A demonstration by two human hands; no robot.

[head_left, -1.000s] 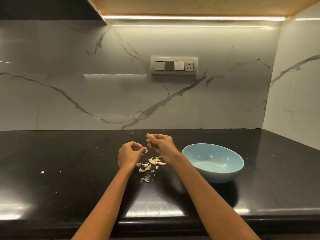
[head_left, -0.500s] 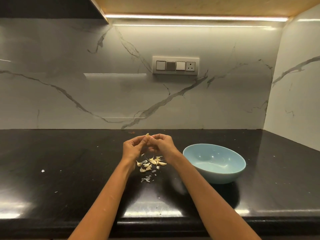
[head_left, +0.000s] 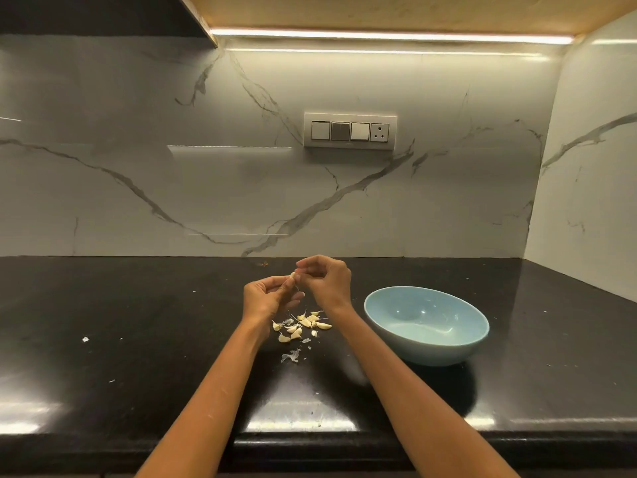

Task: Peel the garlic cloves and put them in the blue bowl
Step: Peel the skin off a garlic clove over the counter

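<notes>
Right hand (head_left: 326, 282) has its grip pinched on a small pale garlic clove (head_left: 293, 274), left hand (head_left: 267, 297) pinching its thin skin just beside. Below the grip, loose cream cloves (head_left: 303, 325) (papery scraps too) dot the glossy black surface (head_left: 138, 339); the light-blue ceramic bowl (head_left: 426, 325) sits right.

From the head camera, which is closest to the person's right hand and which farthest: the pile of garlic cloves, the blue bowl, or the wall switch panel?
From the right hand:
1. Pile of garlic cloves, just below it on the counter.
2. Blue bowl, to its right.
3. Switch panel, up on the back wall.
</notes>
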